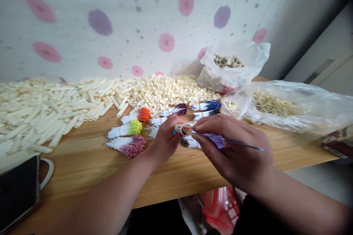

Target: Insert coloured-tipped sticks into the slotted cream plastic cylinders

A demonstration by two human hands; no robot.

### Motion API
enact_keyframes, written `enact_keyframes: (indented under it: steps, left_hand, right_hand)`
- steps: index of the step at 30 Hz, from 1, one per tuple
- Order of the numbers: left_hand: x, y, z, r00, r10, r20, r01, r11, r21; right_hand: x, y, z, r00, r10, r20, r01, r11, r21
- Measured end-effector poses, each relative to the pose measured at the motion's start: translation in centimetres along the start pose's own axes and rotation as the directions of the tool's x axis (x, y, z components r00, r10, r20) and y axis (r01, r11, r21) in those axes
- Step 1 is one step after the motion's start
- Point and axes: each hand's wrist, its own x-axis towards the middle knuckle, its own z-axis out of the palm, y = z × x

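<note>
My left hand (167,136) is closed around a small cream plastic tube (180,129) with coloured bits showing on its side. The tube's open end faces my right hand (234,147). Between thumb and fingers, that hand pinches slim dark metal tweezers (242,144), with their tip at the tube's mouth. Bundles of white-stemmed sticks with coloured heads lie about my hands: orange (143,114), yellow-green (134,127), pink (135,146), dark purple (180,109), blue (212,105), black (213,112) and violet (216,140). My hands partly cover some bundles.
Long cream plastic tubes (63,114) are heaped at the left, short slotted pieces (165,88) at the back. Plastic bags of small parts (234,75) (275,102) stand at the right. A phone (18,191) sits front left on the wooden table (96,176); a red bag (222,209) is below.
</note>
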Motion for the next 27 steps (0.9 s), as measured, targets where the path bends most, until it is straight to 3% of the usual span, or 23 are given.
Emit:
enact_keyframes:
  steps: [8,10,12,14,15,16,17,19,21,22,24,27]
  left_hand:
    - [0.2,-0.2,0.1,0.990,-0.095,0.103,0.112,0.978,-0.178]
    - [0.3,-0.5,0.1,0.985,-0.140,0.105,0.158,0.970,-0.183]
    - [0.4,-0.8,0.0,0.983,-0.161,0.089,0.174,0.970,-0.168]
    - [0.5,-1.0,0.0,0.986,-0.144,0.082,0.156,0.974,-0.165]
    - [0.5,-1.0,0.0,0.986,-0.139,0.087,0.152,0.973,-0.173]
    - [0.6,-1.0,-0.1,0.985,-0.140,0.102,0.157,0.970,-0.187]
    - [0.6,-0.9,-0.1,0.983,-0.142,0.117,0.164,0.964,-0.209]
    - [0.6,-0.7,-0.1,0.980,-0.144,0.140,0.176,0.952,-0.249]
    - [0.5,-0.5,-0.1,0.977,-0.145,0.155,0.182,0.946,-0.267]
    - [0.5,-0.5,-0.1,0.975,-0.147,0.165,0.188,0.944,-0.272]
    - [0.4,-0.4,-0.1,0.965,-0.166,0.205,0.219,0.937,-0.271]
    - [0.3,-0.4,-0.1,0.937,-0.188,0.295,0.274,0.920,-0.282]
  right_hand:
    - [0.7,0.4,-2.6,1.000,-0.026,-0.012,0.026,0.995,0.091]
    - [0.5,0.8,-2.9,0.993,0.028,0.118,-0.039,0.995,0.088]
    - [-0.1,1.1,-2.5,0.919,0.109,0.380,-0.113,0.993,-0.012]
    - [-0.7,1.1,-1.8,0.784,0.143,0.604,-0.083,0.988,-0.127]
    - [-0.9,1.1,-1.5,0.740,0.141,0.657,-0.058,0.987,-0.147]
    - [-1.0,1.1,-1.4,0.729,0.130,0.672,-0.051,0.989,-0.136]
    - [-0.9,1.1,-1.5,0.747,0.107,0.657,-0.064,0.994,-0.090]
    - [-0.6,1.2,-2.1,0.847,0.051,0.528,-0.099,0.993,0.061]
    - [-0.2,1.4,-3.1,0.954,0.017,0.300,-0.078,0.978,0.194]
    - [-0.1,1.5,-3.4,0.984,0.017,0.178,-0.057,0.973,0.225]
    - [0.1,1.3,-3.9,0.999,0.042,0.002,-0.042,0.974,0.222]
    - [0.1,0.7,-3.8,1.000,0.005,-0.006,-0.004,0.990,0.144]
